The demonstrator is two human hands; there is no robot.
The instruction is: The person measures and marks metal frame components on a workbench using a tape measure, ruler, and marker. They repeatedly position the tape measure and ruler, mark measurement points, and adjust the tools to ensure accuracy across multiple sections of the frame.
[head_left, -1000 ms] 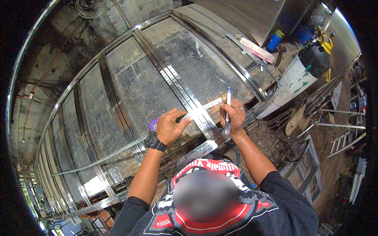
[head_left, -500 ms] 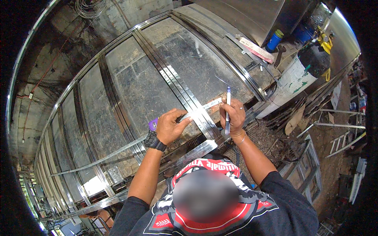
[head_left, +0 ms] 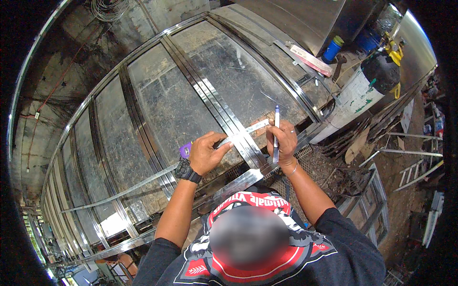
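- A long metal frame of shiny bars and dull panels is laid out under the person; all places below are given relative to its central double bar.
- A short flat steel ruler is laid across the central double bar near its lower end, at a right angle to it, with its far end jutting to the right of the bar.
- The left hand is pressed down on the ruler's near end, just left of the central bar; the fingers are spread flat on it, not wrapped round it. A small purple object is seen just behind that hand; whether it is held cannot be told.
- The right hand is closed round a marker pen, just right of the central bar. The pen is held roughly upright, cap end up, lower end near the ruler's edge.
- Whether the tip is touching metal cannot be told; it is hidden by the fingers.
- Judged done: the ruler is placed and squared across the bar, and the pen is brought to it.
- Judged left: no drawn line can be made out on the bar at this size, so the marking itself is taken as not yet finished.
- To the right of the central bar, well apart, a white gas cylinder and a blue bottle are noted, untouched.
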